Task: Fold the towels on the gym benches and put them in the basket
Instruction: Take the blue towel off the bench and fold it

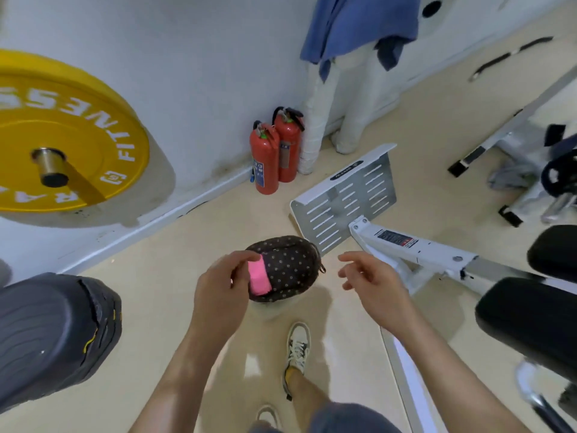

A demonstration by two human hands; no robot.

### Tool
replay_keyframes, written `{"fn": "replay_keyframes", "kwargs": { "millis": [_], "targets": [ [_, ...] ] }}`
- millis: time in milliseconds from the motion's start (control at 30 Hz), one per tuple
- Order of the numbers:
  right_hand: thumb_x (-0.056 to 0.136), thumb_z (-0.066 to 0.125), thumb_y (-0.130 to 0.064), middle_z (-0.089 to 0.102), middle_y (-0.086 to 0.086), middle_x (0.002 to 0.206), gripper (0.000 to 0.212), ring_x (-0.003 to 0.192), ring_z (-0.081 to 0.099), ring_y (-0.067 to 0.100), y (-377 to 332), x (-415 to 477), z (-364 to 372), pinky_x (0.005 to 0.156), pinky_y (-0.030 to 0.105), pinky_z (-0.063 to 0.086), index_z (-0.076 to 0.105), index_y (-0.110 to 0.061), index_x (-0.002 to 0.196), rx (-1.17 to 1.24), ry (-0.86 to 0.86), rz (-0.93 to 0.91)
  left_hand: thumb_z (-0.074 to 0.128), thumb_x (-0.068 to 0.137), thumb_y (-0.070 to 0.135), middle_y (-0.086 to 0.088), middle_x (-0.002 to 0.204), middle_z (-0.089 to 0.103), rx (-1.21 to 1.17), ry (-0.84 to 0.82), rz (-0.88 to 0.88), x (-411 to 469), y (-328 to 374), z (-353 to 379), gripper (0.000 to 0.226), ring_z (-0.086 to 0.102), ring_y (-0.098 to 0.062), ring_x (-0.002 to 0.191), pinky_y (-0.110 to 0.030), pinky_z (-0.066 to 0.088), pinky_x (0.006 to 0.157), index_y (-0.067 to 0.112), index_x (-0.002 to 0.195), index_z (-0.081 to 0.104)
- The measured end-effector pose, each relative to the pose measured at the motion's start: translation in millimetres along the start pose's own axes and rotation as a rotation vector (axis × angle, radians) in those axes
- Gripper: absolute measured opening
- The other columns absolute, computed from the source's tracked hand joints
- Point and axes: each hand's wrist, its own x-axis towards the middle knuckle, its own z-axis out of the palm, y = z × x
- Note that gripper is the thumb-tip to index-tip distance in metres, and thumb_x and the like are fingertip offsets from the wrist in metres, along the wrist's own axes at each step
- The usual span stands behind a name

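1. Two hands reach out over the floor in the head view. The left hand has its fingers curled on the edge of a folded pink towel, grasping it.
2. This pink towel sits at the left side of the basket, a dark fabric one with pale dots that stands on the floor just ahead of the person's feet.
3. Off to the right of the basket, the right hand hangs apart from it, fingers loose and released, holding nothing.
4. Behind the basket stands a white slotted metal plate on a white machine arm; black pads lie at the right edge.
5. Against the wall stand two red fire extinguishers, touching each other, and a yellow weight plate is at the left.
6. Up top, a blue towel hangs over wrapped white pipes, and a grey cloth lies by a bench frame at the right.
7. One sneaker shows below the hands.
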Motion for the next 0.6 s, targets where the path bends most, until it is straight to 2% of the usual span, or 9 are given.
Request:
{"fn": "replay_keyframes", "kwargs": {
  "millis": [133,200,267,367,434,534,601],
  "targets": [
    [0.094,0.054,-0.012,0.069,0.000,0.085,0.020,0.069,0.065,0.009,-1.7,-87.8,-27.5,0.073,0.022,0.048,0.065,-0.028,0.097,0.056,0.133,-0.033,0.054,0.090,0.005,0.015,0.089,0.066,-0.096,-0.082,0.059,-64.8,18.9,-13.6,0.038,0.058,-0.003,0.083,-0.019,0.043,0.070,0.040,0.084,0.067],
    [0.094,0.055,-0.010,0.069,0.002,0.087,0.020,0.071,0.065,0.010,5.9,-136.0,-35.2,0.072,0.021,0.048,0.066,-0.026,0.097,0.109,0.224,-0.026,0.057,0.089,0.008,0.014,0.085,0.069,-0.141,-0.125,0.077,-99.0,23.4,-18.1,0.033,0.061,-0.002,0.079,-0.018,0.045,0.068,0.038,0.084,0.070],
    [0.093,0.056,-0.011,0.070,-0.001,0.089,0.019,0.078,0.066,0.010,17.4,-184.1,-39.3,0.076,0.023,0.049,0.066,-0.027,0.098,0.111,0.292,-0.004,0.058,0.090,0.012,0.013,0.072,0.068,-0.132,-0.180,0.097,-132.5,25.3,-22.0,0.030,0.058,-0.004,0.064,-0.017,0.045,0.061,0.038,0.084,0.070],
    [0.093,0.059,-0.019,0.071,-0.011,0.093,0.017,0.087,0.064,0.004,35.3,-251.7,-48.3,0.078,0.017,0.049,0.068,-0.031,0.101,-0.012,0.347,0.030,0.057,0.092,0.012,0.010,0.066,0.066,-0.078,-0.298,0.139,-178.7,31.6,-20.6,0.030,0.054,-0.006,0.054,-0.021,0.045,0.058,0.039,0.084,0.068],
    [0.092,0.060,-0.021,0.069,-0.016,0.097,0.017,0.087,0.062,0.000,43.1,-289.0,-58.9,0.075,0.011,0.047,0.067,-0.032,0.104,-0.106,0.357,0.040,0.057,0.092,0.011,0.015,0.070,0.066,-0.015,-0.356,0.188,-203.4,37.6,-17.9,0.029,0.059,-0.002,0.060,-0.012,0.042,0.057,0.038,0.088,0.068],
    [0.092,0.058,-0.027,0.062,-0.019,0.113,0.028,0.101,0.057,-0.002,54.8,-332.9,-82.3,0.086,0.019,0.047,0.061,-0.033,0.119,-0.396,0.328,0.026,0.058,0.091,0.012,0.020,0.072,0.066,0.104,-0.390,0.315,-234.2,50.6,-9.6,0.025,0.056,0.007,0.067,-0.010,0.039,0.061,0.035,0.093,0.069],
    [0.091,0.057,-0.033,0.058,-0.019,0.117,0.033,0.108,0.054,0.003,62.6,-355.1,-98.8,0.090,0.025,0.045,0.057,-0.034,0.125,-0.496,0.331,0.034,0.056,0.093,0.018,0.013,0.068,0.067,0.090,-0.446,0.304,-250.9,63.1,-0.4,0.021,0.058,0.003,0.063,-0.016,0.043,0.062,0.035,0.090,0.067]
  ]
}}
